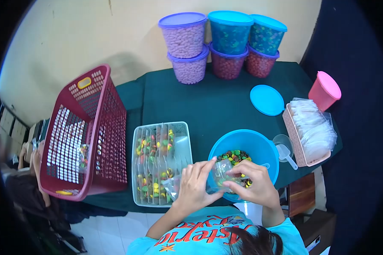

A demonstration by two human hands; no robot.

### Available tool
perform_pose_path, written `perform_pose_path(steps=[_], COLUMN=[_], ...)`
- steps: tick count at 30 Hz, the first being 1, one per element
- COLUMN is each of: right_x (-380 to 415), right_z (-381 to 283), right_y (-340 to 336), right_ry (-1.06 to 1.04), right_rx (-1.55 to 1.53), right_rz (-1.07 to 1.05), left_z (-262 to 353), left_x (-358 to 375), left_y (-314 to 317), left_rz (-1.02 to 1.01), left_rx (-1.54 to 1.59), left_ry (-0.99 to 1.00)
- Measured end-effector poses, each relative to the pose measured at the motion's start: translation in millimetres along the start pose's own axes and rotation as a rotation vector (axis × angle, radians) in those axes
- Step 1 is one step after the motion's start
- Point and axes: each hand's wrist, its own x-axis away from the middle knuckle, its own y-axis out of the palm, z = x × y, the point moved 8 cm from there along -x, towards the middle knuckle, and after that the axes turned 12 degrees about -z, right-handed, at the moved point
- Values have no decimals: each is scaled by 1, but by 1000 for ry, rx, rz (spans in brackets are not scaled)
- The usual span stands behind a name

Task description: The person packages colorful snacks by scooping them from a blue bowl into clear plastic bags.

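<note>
My right hand is closed around a small clear plastic cup, tilted on its side over the blue tub. Colourful button-shaped candies in green, yellow and brown lie inside that tub. To the left, my left hand pinches a clear plastic bag, its fingertips right at the cup's mouth. Part of the bag is hidden behind the fingers. Beside this hand, a white tray holds rows of clear packets filled with candies.
A maroon laundry basket stands at the left with a packet inside. Lidded candy tubs are stacked at the back. To the right are a blue lid, a scoop, a pink container and a basket of bags. A person's hand shows far left.
</note>
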Motion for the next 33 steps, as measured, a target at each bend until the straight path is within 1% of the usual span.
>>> perform_pose_path(steps=[1, 2, 3, 5, 6, 7, 9, 10, 12, 14, 15, 16, 19, 20, 22, 23, 25, 29, 31, 32, 33], right_x=[-1, -2, -1, 3, 7, 10, 11, 11, 10, 9, 9, 8, 7, 7, 10, 11, 10, 6, 5, 5, 6], right_z=[3, 7, 11, 29, 40, 49, 58, 59, 59, 60, 64, 67, 74, 76, 81, 82, 79, 76, 78, 81, 78], right_y=[3, 2, 3, -9, -14, -17, -25, -27, -26, -26, -23, -19, -17, -18, -18, -20, -21, -21, -26, -27, -27], right_ry=[-23, 41, 33, 55, 89, 131, 74, 79, 68, 54, 94, 132, 183, 182, 189, 189, 135, 94, 178, 180, 183], right_rx=[2, -61, -67, -223, -268, -323, -491, -504, -491, -473, -446, -418, -480, -481, -552, -554, -657, -573, -446, -358, -360], right_rz=[-39, -95, -122, 21, 20, 9, 60, 46, 2, -34, -91, -148, -180, -191, -277, -280, -312, -325, -243, -233, -219], left_z=[3, 5, 8, 21, 18, 2, -23, -30, -55, -50, -48, -46, -42, -42, -44, -45, -46, -53, -45, -40, -24], left_x=[1, 3, 9, 26, 40, 54, 60, 66, 69, 70, 72, 72, 76, 79, 84, 86, 85, 79, 80, 85, 75], left_y=[-4, -5, -11, -38, -50, -50, -44, -35, 6, 11, 14, 12, 12, 13, 18, 19, 21, 19, -9, -23, -28], left_rz=[5, -48, -36, 214, 415, 584, 628, 635, 473, 526, 575, 583, 562, 571, 570, 572, 560, 534, 778, 819, 797], left_rx=[-44, -25, -25, -153, -95, 82, 379, 370, 868, 896, 932, 913, 898, 896, 958, 957, 980, 973, 696, 332, 227], left_ry=[-24, -58, -84, -78, -94, -125, -293, -312, -365, -391, -408, -388, -419, -425, -403, -406, -398, -409, -452, -460, -374])
